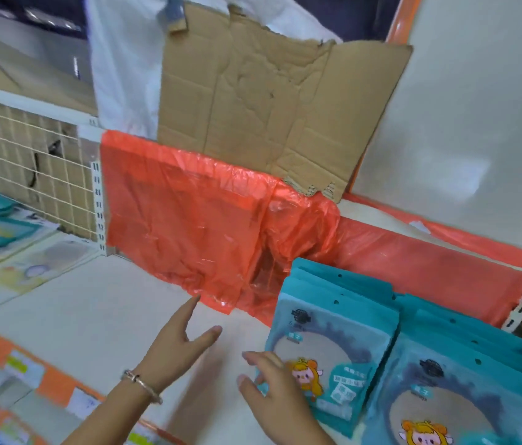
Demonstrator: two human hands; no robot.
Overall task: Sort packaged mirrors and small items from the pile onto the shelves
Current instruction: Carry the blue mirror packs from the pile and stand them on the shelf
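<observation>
Left hand (179,343) splayed — right hand (274,391), fingers apart, touches glossy teal mirror packet (333,345).

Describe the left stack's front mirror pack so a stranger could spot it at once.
Start at the red plastic sheet draped along the back of the white shelf; two stacks of teal packs sit in front of its right end. Take the left stack's front pack. Unlike the right stack, it borders the bare shelf and has the right hand on its lower left corner.

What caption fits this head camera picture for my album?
The right hand rests on a stack of teal packaged mirrors on the white shelf; left hand, fingers spread, hovers nearby.
</observation>
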